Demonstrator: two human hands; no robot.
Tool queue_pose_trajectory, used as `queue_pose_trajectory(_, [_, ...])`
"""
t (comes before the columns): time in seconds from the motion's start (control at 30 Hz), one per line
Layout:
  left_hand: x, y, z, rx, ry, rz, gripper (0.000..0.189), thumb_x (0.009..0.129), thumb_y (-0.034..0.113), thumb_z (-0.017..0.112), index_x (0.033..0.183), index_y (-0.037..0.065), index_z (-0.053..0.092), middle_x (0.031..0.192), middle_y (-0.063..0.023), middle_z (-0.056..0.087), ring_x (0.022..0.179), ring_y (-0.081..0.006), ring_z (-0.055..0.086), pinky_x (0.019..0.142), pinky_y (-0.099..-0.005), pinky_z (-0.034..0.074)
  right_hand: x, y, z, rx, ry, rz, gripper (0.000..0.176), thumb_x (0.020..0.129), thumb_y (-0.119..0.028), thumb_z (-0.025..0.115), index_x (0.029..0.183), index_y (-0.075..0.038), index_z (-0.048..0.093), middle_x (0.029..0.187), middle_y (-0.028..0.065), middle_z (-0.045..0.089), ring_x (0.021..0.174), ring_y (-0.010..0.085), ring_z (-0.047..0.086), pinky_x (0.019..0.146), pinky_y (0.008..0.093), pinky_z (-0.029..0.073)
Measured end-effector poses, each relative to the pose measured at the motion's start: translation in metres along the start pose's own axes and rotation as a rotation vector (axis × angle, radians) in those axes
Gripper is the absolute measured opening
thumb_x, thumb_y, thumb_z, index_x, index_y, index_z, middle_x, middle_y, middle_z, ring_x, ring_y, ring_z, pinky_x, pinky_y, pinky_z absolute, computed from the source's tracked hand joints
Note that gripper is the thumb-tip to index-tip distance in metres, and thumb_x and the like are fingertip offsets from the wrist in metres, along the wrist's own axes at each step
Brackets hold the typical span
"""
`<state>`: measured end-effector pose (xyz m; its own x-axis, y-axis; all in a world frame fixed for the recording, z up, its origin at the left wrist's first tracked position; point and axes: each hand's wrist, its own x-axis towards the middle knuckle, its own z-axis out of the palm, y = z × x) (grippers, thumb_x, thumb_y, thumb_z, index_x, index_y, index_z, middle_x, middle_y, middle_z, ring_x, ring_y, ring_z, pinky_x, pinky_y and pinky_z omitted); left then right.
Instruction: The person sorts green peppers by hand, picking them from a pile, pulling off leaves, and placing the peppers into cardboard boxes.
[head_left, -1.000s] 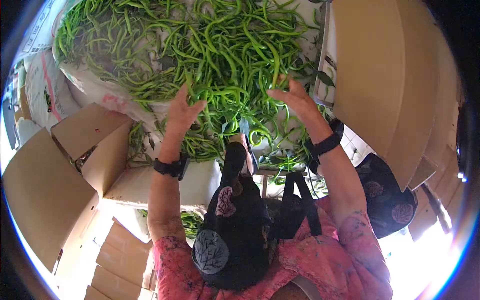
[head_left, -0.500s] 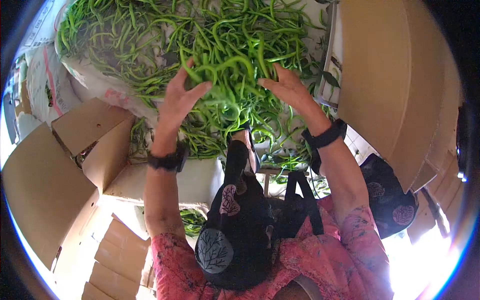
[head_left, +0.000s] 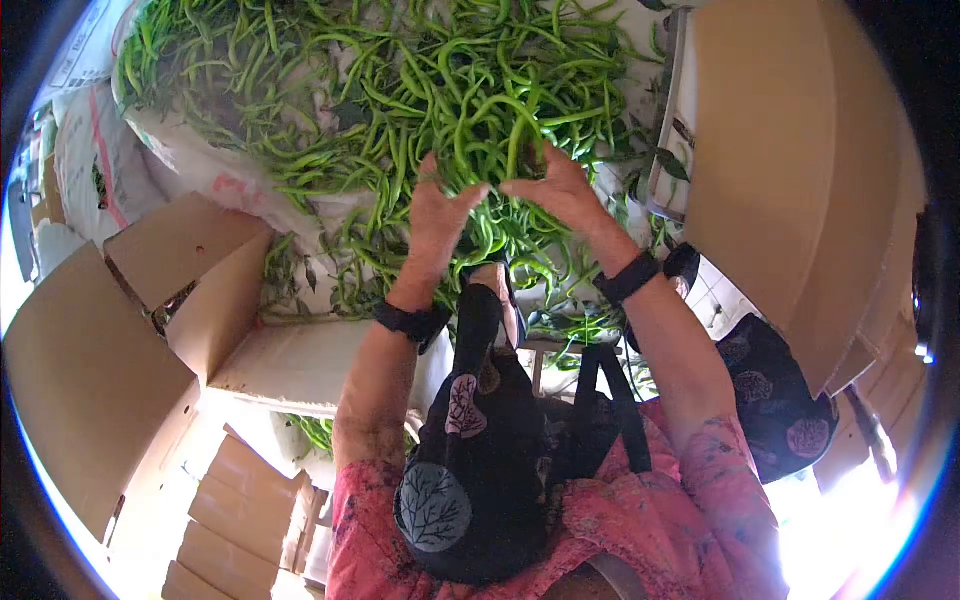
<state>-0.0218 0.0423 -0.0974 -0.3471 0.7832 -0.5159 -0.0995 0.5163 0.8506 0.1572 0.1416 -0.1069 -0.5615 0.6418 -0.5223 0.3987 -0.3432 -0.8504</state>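
A big heap of long green peppers (head_left: 300, 90) lies on white sacking ahead of me. My left hand (head_left: 436, 220) and my right hand (head_left: 555, 190) are pressed together around a bunch of these peppers (head_left: 495, 135), gripping it from both sides with fingertips nearly touching. Each wrist wears a black band. Pink sleeves and a dark patterned apron show below.
An open cardboard box (head_left: 150, 300) stands at the left, with flattened cartons (head_left: 240, 510) below it. Tall cardboard flaps (head_left: 790, 170) rise at the right. White printed sacks (head_left: 90, 160) sit at the far left. More peppers lie under the table edge (head_left: 320, 430).
Both hands have closed in toward each other, the left moving right, gathering loose peppers into one bunch between them.
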Motion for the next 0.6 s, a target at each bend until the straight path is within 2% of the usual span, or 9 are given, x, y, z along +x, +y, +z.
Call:
queue_pose_trajectory(0.03, [-0.001, 0.0, 0.007, 0.031, -0.053, -0.008, 0.062, 0.082, 0.013, 0.07, 0.133, -0.006, 0.041, 0.109, -0.0105, 0.063, 0.093, -0.0162, 0.061, 0.084, -0.0282, 0.05, 0.0, 0.0, 0.004, -0.062, 0.032, -0.028, 0.071, 0.066, -0.025, 0.082, 0.126, 0.0, 0.052, 0.119, 0.0141, 0.062, 0.111, 0.0251, 0.057, 0.1, 0.0337, 0.042])
queue_pose_trajectory(0.1, [-0.018, 0.047, 0.012, -0.116, -0.05, -0.092, 0.065, 0.08, 0.007, 0.07, 0.136, -0.007, 0.04, 0.116, -0.0133, 0.062, 0.098, -0.0191, 0.062, 0.086, -0.0292, 0.049, -0.006, -0.015, 0.004, 0.092, -0.061, 0.078, 0.063, 0.068, -0.021, 0.078, 0.123, 0.0, 0.054, 0.116, 0.0135, 0.063, 0.109, 0.0249, 0.059, 0.098, 0.0342, 0.043])
queue_pose_trajectory(0.2, [-0.033, 0.076, 0.007, -0.535, -0.143, -0.146, 0.063, 0.086, 0.01, 0.062, 0.14, -0.007, 0.033, 0.118, -0.0136, 0.059, 0.106, -0.0206, 0.058, 0.096, -0.0311, 0.044, -0.043, -0.074, -0.001, 0.061, -0.038, -0.132, 0.059, 0.073, -0.016, 0.073, 0.125, 0.002, 0.051, 0.116, 0.015, 0.062, 0.11, 0.0264, 0.058, 0.1, 0.0355, 0.042])
queue_pose_trajectory(0.23, [-0.034, 0.068, 0.009, -0.535, -0.141, -0.152, 0.063, 0.086, 0.01, 0.062, 0.14, -0.007, 0.033, 0.118, -0.0136, 0.059, 0.106, -0.0206, 0.058, 0.096, -0.0311, 0.044, -0.042, -0.056, 0.004, 0.063, -0.04, -0.126, 0.059, 0.073, -0.016, 0.073, 0.125, 0.002, 0.051, 0.116, 0.015, 0.062, 0.11, 0.0264, 0.058, 0.1, 0.0355, 0.042])
queue_pose_trajectory(0.3, [-0.017, 0.039, 0.012, -0.475, -0.042, 0.083, 0.069, 0.087, 0.012, 0.063, 0.143, -0.006, 0.026, 0.12, -0.0133, 0.058, 0.106, -0.0208, 0.058, 0.094, -0.0308, 0.044, -0.024, -0.011, 0.012, 0.098, 0.117, -0.186, 0.057, 0.076, -0.013, 0.069, 0.127, 0.003, 0.047, 0.116, 0.0154, 0.061, 0.111, 0.0269, 0.058, 0.1, 0.0354, 0.042])
queue_pose_trajectory(0.33, [-0.006, 0.037, 0.009, -0.324, -0.088, 0.056, 0.075, 0.086, 0.014, 0.066, 0.144, -0.006, 0.023, 0.123, -0.0146, 0.056, 0.107, -0.0207, 0.057, 0.093, -0.0309, 0.045, -0.024, -0.015, 0.011, 0.019, 0.126, -0.065, 0.055, 0.079, -0.012, 0.065, 0.129, 0.001, 0.044, 0.108, 0.015, 0.064, 0.104, 0.0277, 0.061, 0.093, 0.0378, 0.046])
queue_pose_trajectory(0.5, [-0.003, 0.029, 0.031, -0.329, -0.079, -0.015, 0.091, 0.077, 0.015, 0.078, 0.145, -0.006, 0.021, 0.125, -0.0174, 0.053, 0.11, -0.0217, 0.056, 0.093, -0.0305, 0.045, -0.03, -0.01, 0.02, -0.074, 0.159, 0.023, 0.041, 0.083, -0.017, 0.064, 0.119, 0.0, 0.054, 0.09, 0.0126, 0.067, 0.085, 0.0253, 0.064, 0.078, 0.0396, 0.049])
queue_pose_trajectory(0.57, [-0.004, 0.034, 0.037, -0.126, -0.01, 0.082, 0.083, 0.077, 0.013, 0.077, 0.143, -0.002, 0.029, 0.125, -0.0118, 0.055, 0.111, -0.0197, 0.054, 0.096, -0.0331, 0.044, -0.037, -0.022, 0.016, 0.101, 0.026, 0.055, 0.036, 0.085, -0.02, 0.064, 0.114, 0.001, 0.059, 0.092, 0.0109, 0.066, 0.085, 0.0198, 0.062, 0.078, 0.0353, 0.049])
queue_pose_trajectory(0.6, [-0.004, 0.036, 0.034, -0.112, -0.021, 0.123, 0.088, 0.075, 0.013, 0.079, 0.145, -0.002, 0.026, 0.126, -0.013, 0.054, 0.111, -0.0196, 0.055, 0.097, -0.0321, 0.044, -0.044, -0.03, 0.007, 0.169, -0.061, 0.072, 0.035, 0.087, -0.019, 0.064, 0.115, 0.001, 0.059, 0.094, 0.0095, 0.066, 0.086, 0.0163, 0.06, 0.078, 0.0333, 0.048])
